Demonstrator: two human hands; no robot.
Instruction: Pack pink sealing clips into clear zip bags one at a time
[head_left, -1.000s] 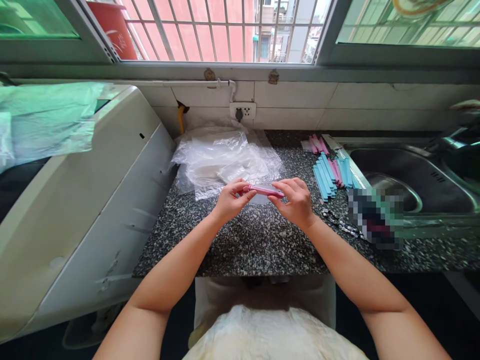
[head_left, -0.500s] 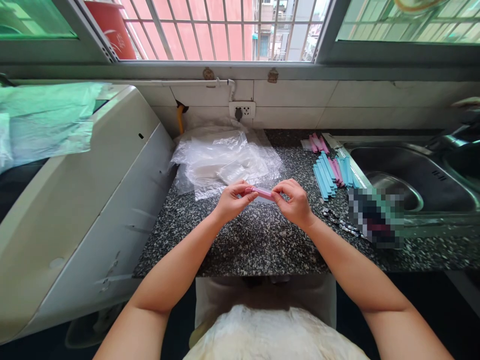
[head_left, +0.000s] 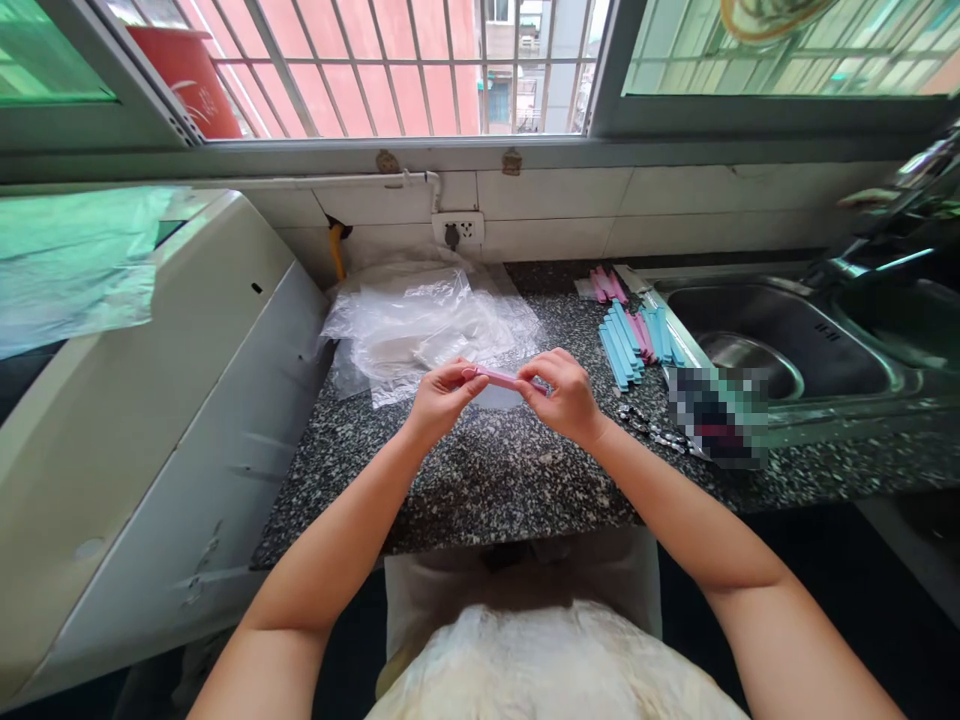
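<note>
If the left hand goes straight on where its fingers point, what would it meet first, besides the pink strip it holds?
The left hand would probably meet the right hand, which pinches the other end of the pink strip; depth is unclear from this one view.

Both hands (head_left: 499, 400) pinching pink strip (head_left: 495, 377) above speckled counter (head_left: 517, 490); blue strips (head_left: 621, 345) near sink (head_left: 780, 330).
</note>
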